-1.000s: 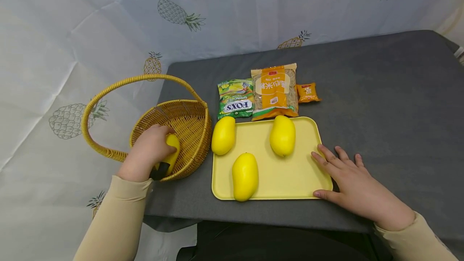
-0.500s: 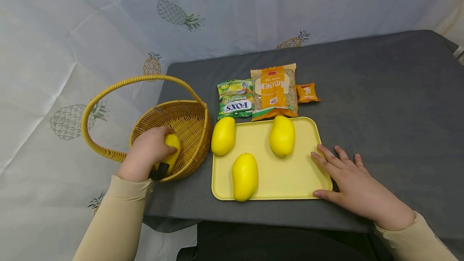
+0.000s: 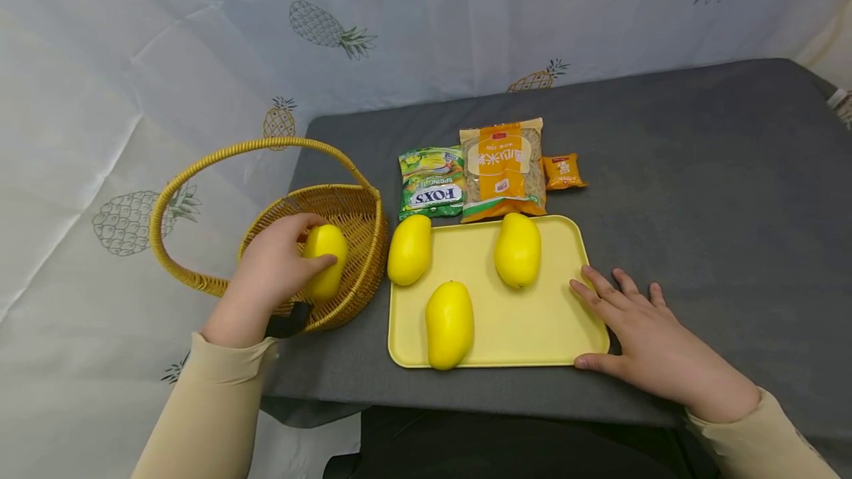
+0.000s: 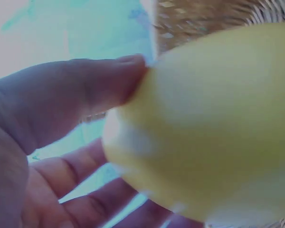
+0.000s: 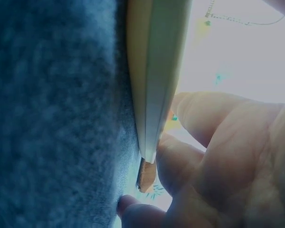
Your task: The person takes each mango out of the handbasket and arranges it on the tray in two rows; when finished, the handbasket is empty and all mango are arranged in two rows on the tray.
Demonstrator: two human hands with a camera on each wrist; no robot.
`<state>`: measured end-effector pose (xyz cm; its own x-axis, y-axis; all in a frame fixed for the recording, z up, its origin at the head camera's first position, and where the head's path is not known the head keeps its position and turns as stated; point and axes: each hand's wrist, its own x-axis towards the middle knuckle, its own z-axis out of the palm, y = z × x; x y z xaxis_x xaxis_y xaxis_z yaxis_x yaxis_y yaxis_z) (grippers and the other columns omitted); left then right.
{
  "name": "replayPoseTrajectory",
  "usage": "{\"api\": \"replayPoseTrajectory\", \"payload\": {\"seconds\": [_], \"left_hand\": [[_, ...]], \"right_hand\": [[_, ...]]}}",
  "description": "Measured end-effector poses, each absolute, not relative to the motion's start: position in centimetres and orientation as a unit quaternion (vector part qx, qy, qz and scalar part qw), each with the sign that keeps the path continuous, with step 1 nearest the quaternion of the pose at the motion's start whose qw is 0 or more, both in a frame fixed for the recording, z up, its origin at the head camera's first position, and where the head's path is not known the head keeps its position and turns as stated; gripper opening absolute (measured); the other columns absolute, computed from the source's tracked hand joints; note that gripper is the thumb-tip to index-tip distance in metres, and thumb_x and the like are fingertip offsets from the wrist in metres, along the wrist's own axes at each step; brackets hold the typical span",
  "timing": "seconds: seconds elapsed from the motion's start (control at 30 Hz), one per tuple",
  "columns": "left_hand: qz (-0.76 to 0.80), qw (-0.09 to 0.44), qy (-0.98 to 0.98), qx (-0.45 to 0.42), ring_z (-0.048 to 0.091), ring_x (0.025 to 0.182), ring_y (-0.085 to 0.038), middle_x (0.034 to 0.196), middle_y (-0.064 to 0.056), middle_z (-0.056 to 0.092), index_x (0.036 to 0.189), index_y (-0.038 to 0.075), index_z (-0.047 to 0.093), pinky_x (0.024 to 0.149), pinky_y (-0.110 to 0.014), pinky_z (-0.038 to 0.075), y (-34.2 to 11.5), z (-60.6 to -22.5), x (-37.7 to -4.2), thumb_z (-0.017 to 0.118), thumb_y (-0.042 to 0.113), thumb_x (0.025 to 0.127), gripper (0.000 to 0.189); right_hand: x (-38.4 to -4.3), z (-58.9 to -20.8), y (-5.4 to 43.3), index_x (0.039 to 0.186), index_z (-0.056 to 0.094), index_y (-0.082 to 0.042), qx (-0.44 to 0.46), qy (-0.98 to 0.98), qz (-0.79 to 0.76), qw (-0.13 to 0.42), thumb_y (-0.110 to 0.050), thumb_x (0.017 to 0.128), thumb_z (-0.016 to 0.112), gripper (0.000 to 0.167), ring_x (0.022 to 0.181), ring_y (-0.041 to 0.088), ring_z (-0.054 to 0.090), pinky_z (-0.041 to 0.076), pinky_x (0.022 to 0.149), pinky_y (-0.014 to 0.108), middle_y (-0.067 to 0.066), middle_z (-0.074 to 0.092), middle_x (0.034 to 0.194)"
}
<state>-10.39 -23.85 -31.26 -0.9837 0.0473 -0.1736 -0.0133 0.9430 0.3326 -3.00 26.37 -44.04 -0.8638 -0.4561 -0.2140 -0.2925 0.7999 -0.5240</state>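
My left hand (image 3: 276,257) holds a yellow mango (image 3: 327,261) between thumb and fingers, inside the mouth of the wicker basket (image 3: 362,290). Close up in the left wrist view, the mango (image 4: 204,128) fills much of the picture, with the thumb on its near end and the fingers beneath. Fingers spread, my right hand (image 3: 655,338) rests at the right edge of the yellow tray (image 3: 532,331). In the right wrist view the fingers lie beside the tray's rim (image 5: 156,71). Three more mangoes lie on the tray: one front left (image 3: 450,325), one back left (image 3: 410,250), one back right (image 3: 518,250).
Behind the tray lie a green candy bag (image 3: 433,182), a larger orange-and-clear food bag (image 3: 502,168) and a small orange packet (image 3: 564,171). The basket's tall handle (image 3: 266,142) arches over its left side. A pineapple-print curtain (image 3: 426,28) hangs behind the grey-covered table (image 3: 699,191).
My left hand has raised the mango from low in the basket, bringing it slightly up and to the right. The right hand and the tray stay where they were.
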Motion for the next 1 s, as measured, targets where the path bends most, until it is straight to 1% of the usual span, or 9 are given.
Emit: {"api": "replayPoseTrajectory", "payload": {"seconds": [0.1,0.2,0.37,0.47,0.53,0.6,0.7,0.83,1.0], "left_hand": [[0.205,0.073,0.976,0.01,0.062,0.132,-0.043,0.15,-0.02,0.064,0.153,0.006,0.06,0.109,-0.063,0.053,-23.2,-30.8,-9.9,0.086,0.027,0.098,0.064],[0.246,0.052,0.968,0.009,0.063,0.132,-0.042,0.15,-0.019,0.062,0.154,0.007,0.061,0.106,-0.06,0.059,-22.6,-30.5,-9.2,0.088,0.023,0.097,0.065],[0.306,-0.019,0.952,0.0,0.063,0.13,-0.037,0.146,-0.015,0.064,0.153,0.01,0.063,0.101,-0.054,0.063,-21.9,-30.0,-8.1,0.092,0.017,0.093,0.067],[0.34,-0.06,0.939,-0.003,0.065,0.128,-0.032,0.145,-0.011,0.065,0.151,0.011,0.065,0.098,-0.034,0.063,-21.4,-29.6,-7.4,0.093,0.016,0.091,0.066],[0.372,-0.075,0.925,0.002,0.066,0.126,-0.028,0.144,-0.008,0.065,0.149,0.011,0.066,0.095,-0.02,0.06,-21.0,-29.2,-7.1,0.094,0.014,0.091,0.065],[0.407,-0.083,0.909,0.014,0.067,0.125,-0.024,0.143,-0.006,0.067,0.148,0.009,0.067,0.093,-0.011,0.056,-20.3,-29.1,-6.8,0.094,0.01,0.09,0.064],[0.458,-0.088,0.883,0.046,0.067,0.12,-0.019,0.139,-0.005,0.068,0.145,0.004,0.068,0.093,-0.012,0.058,-19.2,-29.1,-6.5,0.093,0.001,0.087,0.063],[0.502,-0.081,0.855,0.101,0.068,0.117,-0.016,0.138,-0.01,0.07,0.142,0.0,0.068,0.095,-0.019,0.061,-17.6,-29.9,-6.5,0.091,-0.009,0.084,0.063],[0.517,-0.059,0.839,0.161,0.069,0.117,-0.018,0.139,-0.013,0.07,0.142,0.0,0.069,0.093,-0.024,0.063,-15.4,-31.2,-6.8,0.093,-0.01,0.081,0.066]], "right_hand": [[-3.0,-44.0,26.4,0.175,0.034,-0.024,-0.2,0.933,-0.246,0.169,-0.074,0.086,0.081,0.112,0.161,0.065,0.02,0.01,0.117,0.092,0.011,0.021,0.185],[-3.0,-43.9,26.4,0.175,0.034,-0.024,-0.2,0.933,-0.245,0.171,-0.074,0.086,0.08,0.113,0.161,0.065,0.02,0.01,0.117,0.092,0.011,0.02,0.185],[-3.0,-43.9,26.3,0.175,0.034,-0.025,-0.2,0.934,-0.242,0.172,-0.075,0.085,0.08,0.113,0.161,0.064,0.02,0.011,0.117,0.092,0.011,0.02,0.185],[-3.0,-43.9,26.3,0.175,0.034,-0.025,-0.2,0.934,-0.242,0.172,-0.074,0.085,0.081,0.113,0.162,0.063,0.02,0.011,0.117,0.092,0.011,0.02,0.185],[-3.0,-43.8,26.3,0.175,0.035,-0.024,-0.201,0.934,-0.242,0.171,-0.074,0.085,0.081,0.113,0.162,0.063,0.02,0.012,0.117,0.092,0.011,0.02,0.185],[-3.0,-43.8,26.3,0.175,0.035,-0.024,-0.201,0.933,-0.243,0.171,-0.074,0.085,0.081,0.113,0.162,0.063,0.019,0.011,0.117,0.092,0.01,0.02,0.185],[-3.0,-43.8,26.3,0.175,0.035,-0.024,-0.202,0.933,-0.244,0.17,-0.073,0.085,0.081,0.113,0.162,0.063,0.019,0.011,0.117,0.092,0.01,0.02,0.185],[-2.9,-43.7,26.2,0.175,0.034,-0.024,-0.203,0.933,-0.246,0.168,-0.073,0.085,0.081,0.113,0.162,0.063,0.019,0.01,0.117,0.092,0.01,0.019,0.186],[-2.8,-43.8,26.3,0.175,0.034,-0.024,-0.203,0.933,-0.247,0.167,-0.073,0.085,0.081,0.112,0.162,0.063,0.018,0.01,0.117,0.092,0.01,0.019,0.186]]}}
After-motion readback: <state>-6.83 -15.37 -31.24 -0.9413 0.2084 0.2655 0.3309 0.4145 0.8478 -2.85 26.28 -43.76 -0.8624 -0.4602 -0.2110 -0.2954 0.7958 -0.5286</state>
